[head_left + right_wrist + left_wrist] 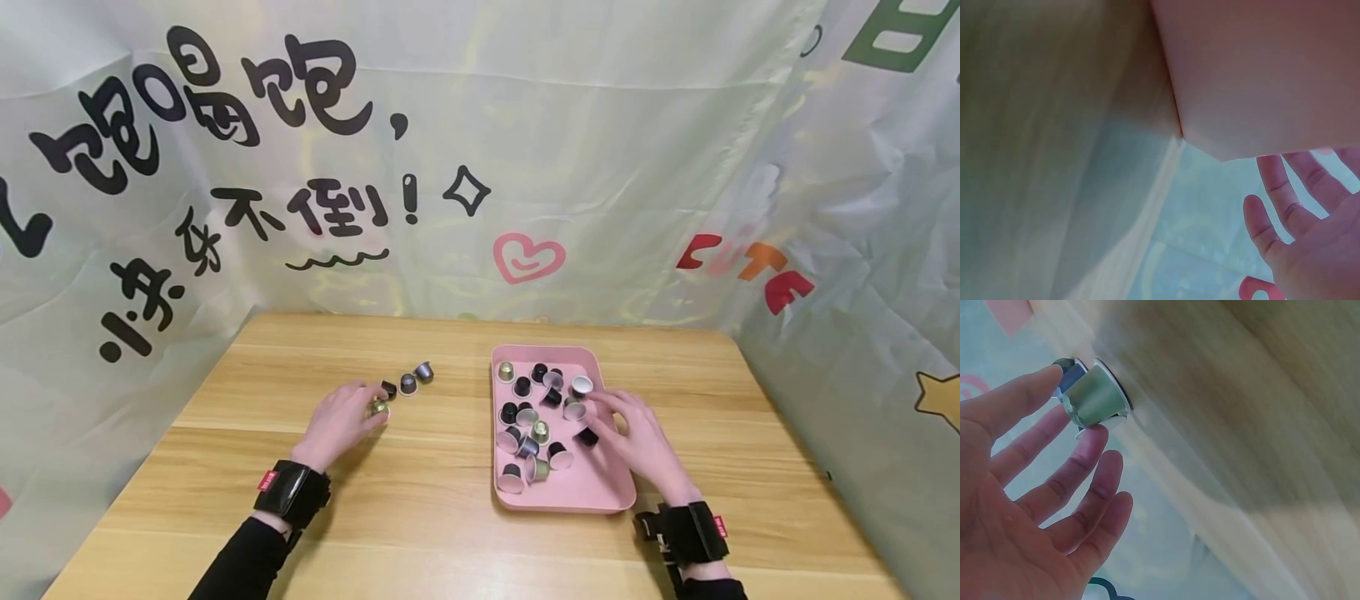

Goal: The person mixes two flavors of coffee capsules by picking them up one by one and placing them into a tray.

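Note:
On the wooden table, my left hand (341,425) is at a green coffee capsule (1094,397) standing on its rim. Thumb and fingers are loosely bent about it, and no firm pinch shows. Just beyond stand a black capsule (388,389), a grey capsule (408,383) and a blue-grey capsule (424,372), in a slanting row. My right hand (636,433) reaches over the right side of a pink tray (600,492), fingers spread. Its fingertips are beside a capsule with a pale lid (575,410) and a black capsule (587,437). The tray's wall hides those fingertips in the right wrist view.
Several capsules in black, green and blue lie or stand mixed in the tray, among them a gold-green capsule (506,372) in its far left corner. A printed cloth (600,167) hangs behind and beside the table (420,533).

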A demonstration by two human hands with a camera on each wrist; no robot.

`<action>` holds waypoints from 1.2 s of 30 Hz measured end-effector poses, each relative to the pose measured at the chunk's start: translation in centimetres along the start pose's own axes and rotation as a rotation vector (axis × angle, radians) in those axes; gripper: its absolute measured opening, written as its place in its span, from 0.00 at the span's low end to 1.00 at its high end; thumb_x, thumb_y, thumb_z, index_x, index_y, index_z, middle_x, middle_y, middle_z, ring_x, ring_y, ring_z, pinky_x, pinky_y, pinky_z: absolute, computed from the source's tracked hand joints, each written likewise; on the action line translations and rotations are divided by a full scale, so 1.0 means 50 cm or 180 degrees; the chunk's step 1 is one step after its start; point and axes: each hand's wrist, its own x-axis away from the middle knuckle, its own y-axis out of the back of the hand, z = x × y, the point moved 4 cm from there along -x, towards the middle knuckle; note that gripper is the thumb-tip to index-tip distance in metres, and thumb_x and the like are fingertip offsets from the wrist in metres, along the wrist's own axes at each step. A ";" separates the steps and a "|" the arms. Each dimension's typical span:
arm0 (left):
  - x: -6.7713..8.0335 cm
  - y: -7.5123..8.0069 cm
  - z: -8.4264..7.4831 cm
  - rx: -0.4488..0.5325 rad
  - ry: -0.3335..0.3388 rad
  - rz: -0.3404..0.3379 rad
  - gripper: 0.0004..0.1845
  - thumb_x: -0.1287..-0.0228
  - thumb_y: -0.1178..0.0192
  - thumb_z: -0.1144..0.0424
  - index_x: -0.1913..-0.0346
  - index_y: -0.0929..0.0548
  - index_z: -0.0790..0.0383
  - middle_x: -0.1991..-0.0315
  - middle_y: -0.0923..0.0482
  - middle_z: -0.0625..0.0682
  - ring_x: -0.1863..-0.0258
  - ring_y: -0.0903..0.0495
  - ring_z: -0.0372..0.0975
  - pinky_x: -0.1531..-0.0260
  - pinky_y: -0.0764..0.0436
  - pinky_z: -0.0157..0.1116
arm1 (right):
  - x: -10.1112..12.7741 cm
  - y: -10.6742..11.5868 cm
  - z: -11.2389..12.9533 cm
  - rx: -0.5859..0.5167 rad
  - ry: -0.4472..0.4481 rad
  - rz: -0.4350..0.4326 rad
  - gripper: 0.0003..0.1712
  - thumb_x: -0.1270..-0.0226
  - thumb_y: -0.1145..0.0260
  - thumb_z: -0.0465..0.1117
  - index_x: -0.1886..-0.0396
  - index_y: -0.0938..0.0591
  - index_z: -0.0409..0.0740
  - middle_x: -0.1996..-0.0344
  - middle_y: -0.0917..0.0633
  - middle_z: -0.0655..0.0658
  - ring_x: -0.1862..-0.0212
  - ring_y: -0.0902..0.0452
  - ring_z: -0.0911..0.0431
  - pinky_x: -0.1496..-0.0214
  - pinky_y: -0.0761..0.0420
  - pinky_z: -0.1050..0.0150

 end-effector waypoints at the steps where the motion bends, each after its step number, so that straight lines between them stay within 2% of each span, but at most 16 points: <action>1: 0.000 0.000 0.000 -0.0016 0.0002 0.0007 0.18 0.38 0.31 0.59 0.47 0.16 0.60 0.58 0.16 0.56 0.58 0.19 0.48 0.57 0.17 0.51 | -0.001 0.000 0.000 -0.0009 0.0002 -0.0001 0.23 0.33 0.31 0.42 0.41 0.19 0.39 0.40 0.19 0.32 0.35 0.28 0.33 0.32 0.40 0.26; 9: -0.003 -0.002 0.002 -0.0114 -0.0046 -0.0018 0.16 0.39 0.31 0.59 0.49 0.15 0.60 0.59 0.16 0.56 0.60 0.19 0.47 0.58 0.17 0.49 | -0.005 -0.004 0.001 -0.0027 0.0044 -0.0007 0.22 0.33 0.31 0.41 0.41 0.18 0.39 0.40 0.19 0.31 0.36 0.28 0.32 0.34 0.38 0.26; 15: -0.003 -0.003 0.003 -0.0180 -0.0065 -0.0015 0.15 0.38 0.31 0.60 0.50 0.15 0.60 0.60 0.15 0.55 0.61 0.19 0.46 0.60 0.16 0.48 | -0.009 -0.005 0.000 -0.0052 0.0157 -0.0057 0.22 0.35 0.29 0.39 0.42 0.18 0.38 0.42 0.18 0.31 0.37 0.26 0.32 0.35 0.33 0.28; 20: -0.002 -0.006 0.004 -0.0118 -0.0059 0.0039 0.15 0.39 0.31 0.59 0.51 0.15 0.61 0.59 0.13 0.56 0.60 0.17 0.46 0.58 0.16 0.49 | -0.010 -0.006 0.001 -0.0059 0.0206 -0.0061 0.22 0.36 0.29 0.38 0.42 0.18 0.37 0.42 0.18 0.31 0.39 0.25 0.32 0.36 0.30 0.29; 28: -0.003 -0.008 0.001 -0.0045 -0.0016 0.0117 0.15 0.39 0.30 0.57 0.52 0.15 0.59 0.61 0.13 0.53 0.62 0.18 0.42 0.62 0.17 0.45 | -0.011 -0.005 0.008 -0.0074 0.0270 -0.0033 0.22 0.36 0.29 0.37 0.44 0.18 0.35 0.45 0.16 0.32 0.42 0.21 0.34 0.38 0.25 0.32; 31: -0.005 -0.009 -0.007 0.0039 -0.0029 0.0153 0.16 0.39 0.31 0.55 0.51 0.15 0.59 0.63 0.14 0.51 0.66 0.20 0.40 0.66 0.19 0.40 | -0.011 -0.005 0.008 -0.0088 0.0279 -0.0045 0.21 0.36 0.29 0.37 0.44 0.17 0.35 0.45 0.16 0.32 0.42 0.21 0.34 0.39 0.25 0.32; 36: -0.009 -0.010 -0.025 0.0182 -0.0077 0.0200 0.14 0.36 0.33 0.55 0.54 0.16 0.59 0.70 0.20 0.47 0.74 0.27 0.36 0.75 0.29 0.32 | -0.012 -0.006 0.009 -0.0118 0.0279 -0.0055 0.21 0.36 0.29 0.37 0.44 0.17 0.35 0.44 0.17 0.31 0.43 0.20 0.34 0.39 0.25 0.32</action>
